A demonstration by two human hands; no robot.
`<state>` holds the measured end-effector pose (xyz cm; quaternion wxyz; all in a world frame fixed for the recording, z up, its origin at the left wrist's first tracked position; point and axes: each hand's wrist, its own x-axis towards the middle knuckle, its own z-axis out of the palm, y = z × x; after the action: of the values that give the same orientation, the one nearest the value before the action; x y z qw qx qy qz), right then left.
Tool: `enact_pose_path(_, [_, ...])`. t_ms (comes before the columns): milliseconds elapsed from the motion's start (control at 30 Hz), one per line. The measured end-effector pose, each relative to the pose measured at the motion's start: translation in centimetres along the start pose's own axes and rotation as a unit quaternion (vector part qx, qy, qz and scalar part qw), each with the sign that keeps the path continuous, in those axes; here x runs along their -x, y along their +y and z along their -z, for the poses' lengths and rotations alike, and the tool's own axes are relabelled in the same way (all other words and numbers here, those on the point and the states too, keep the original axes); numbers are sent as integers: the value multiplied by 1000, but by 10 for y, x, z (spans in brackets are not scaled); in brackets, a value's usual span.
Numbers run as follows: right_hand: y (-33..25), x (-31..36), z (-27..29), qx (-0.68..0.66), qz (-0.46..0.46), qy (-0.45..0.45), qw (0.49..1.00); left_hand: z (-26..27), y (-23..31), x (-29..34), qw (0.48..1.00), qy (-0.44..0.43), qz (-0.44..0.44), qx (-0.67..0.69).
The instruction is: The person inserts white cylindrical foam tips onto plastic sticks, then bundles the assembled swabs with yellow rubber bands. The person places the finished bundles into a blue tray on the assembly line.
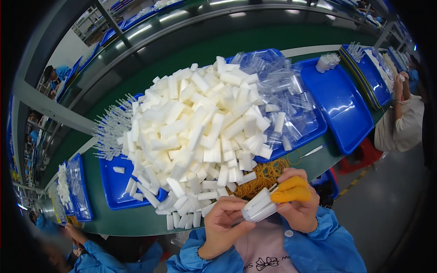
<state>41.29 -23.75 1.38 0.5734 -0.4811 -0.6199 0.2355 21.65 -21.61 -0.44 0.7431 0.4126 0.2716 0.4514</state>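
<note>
In front of my chest, my left hand (224,226) grips a small bundle of white foam pieces and clear plastic (260,207) by its lower left end, thumb below and fingers above. At the opposite end, my right hand (298,211) is closed on the same bundle. Orange finger cots (291,189) cover some of the right fingers. A small thin item shows by those fingertips, too small to name. Just beyond the hands lies a tangle of yellow-brown rubber bands (263,176). A tall heap of white foam blocks (191,123) rises behind it.
Clear plastic sleeves (291,98) fill a blue tray right of the heap. Another blue tray (341,107) holds white parts (327,62) at its far end. Thin white stemmed parts (111,129) bristle at left. A white-bladed tool (312,150) lies near the right edge. People work on both sides.
</note>
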Motion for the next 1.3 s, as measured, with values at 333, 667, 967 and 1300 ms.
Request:
enact_pose_path(333, [53, -55, 56, 415, 9, 55, 908, -1, 5, -7, 999, 9, 24, 42])
enact_pose_path(667, [78, -59, 56, 492, -4, 57, 869, 2, 7, -7, 999, 19, 22, 42])
enact_pose_path(967, [55, -49, 67, 245, -24, 130, 961, 0, 7, -11, 999, 14, 24, 45])
enact_pose_path(1300, [33, -37, 63, -300, -167, 79, 936, 2, 7, -8, 999, 15, 16, 43])
